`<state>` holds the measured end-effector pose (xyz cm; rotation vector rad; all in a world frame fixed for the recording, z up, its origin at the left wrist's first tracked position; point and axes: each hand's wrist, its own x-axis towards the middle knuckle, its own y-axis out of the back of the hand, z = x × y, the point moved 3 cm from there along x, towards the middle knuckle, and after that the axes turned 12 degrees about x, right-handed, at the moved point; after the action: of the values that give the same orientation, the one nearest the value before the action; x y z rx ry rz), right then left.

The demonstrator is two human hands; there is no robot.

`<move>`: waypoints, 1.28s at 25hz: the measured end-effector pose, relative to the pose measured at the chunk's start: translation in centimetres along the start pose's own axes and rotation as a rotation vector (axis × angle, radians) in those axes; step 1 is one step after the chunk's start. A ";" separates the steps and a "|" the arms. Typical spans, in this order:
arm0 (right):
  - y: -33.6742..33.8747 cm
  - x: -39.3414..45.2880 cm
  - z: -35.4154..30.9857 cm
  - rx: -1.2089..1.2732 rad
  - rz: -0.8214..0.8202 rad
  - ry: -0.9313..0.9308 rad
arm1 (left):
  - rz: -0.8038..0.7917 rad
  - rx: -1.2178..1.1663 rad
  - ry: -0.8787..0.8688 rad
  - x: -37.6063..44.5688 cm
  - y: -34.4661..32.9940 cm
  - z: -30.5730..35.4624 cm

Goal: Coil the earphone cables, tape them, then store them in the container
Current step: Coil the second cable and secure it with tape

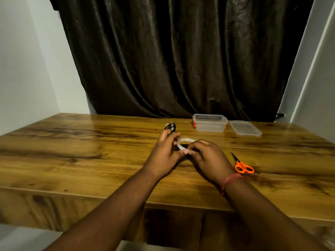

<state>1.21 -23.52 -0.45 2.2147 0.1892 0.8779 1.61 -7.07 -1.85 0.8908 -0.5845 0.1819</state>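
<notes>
My left hand (165,151) grips a coiled black earphone cable (170,128), which sticks out above its fingers. Its thumb also touches a clear tape roll (183,143) in the middle of the wooden table (72,153). My right hand (208,158) pinches the near rim of the tape roll, with its fingers curled over it. Whether a strip of tape is pulled out I cannot tell, because the hands hide that part. A clear plastic container (210,123) with orange clips stands open at the back of the table.
The container's clear lid (245,128) lies flat just right of it. Orange-handled scissors (242,164) lie shut beside my right wrist. A dark curtain (181,57) hangs behind the table, and white walls stand on both sides.
</notes>
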 end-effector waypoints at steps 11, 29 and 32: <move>0.6 -0.9 0.6 0.136 0.084 0.146 | -0.058 0.057 -0.216 -0.2 -0.2 0.7; 1.9 -1.2 1.3 0.309 0.145 0.097 | -0.124 -0.035 -0.217 -0.7 0.6 0.9; 2.0 -1.3 1.5 0.362 0.138 0.051 | -0.136 -0.043 -0.199 -0.8 0.8 1.1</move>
<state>0.91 -26.30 -0.52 2.5666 0.2369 1.0429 0.21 -7.32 -1.20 0.9091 -0.7070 -0.0429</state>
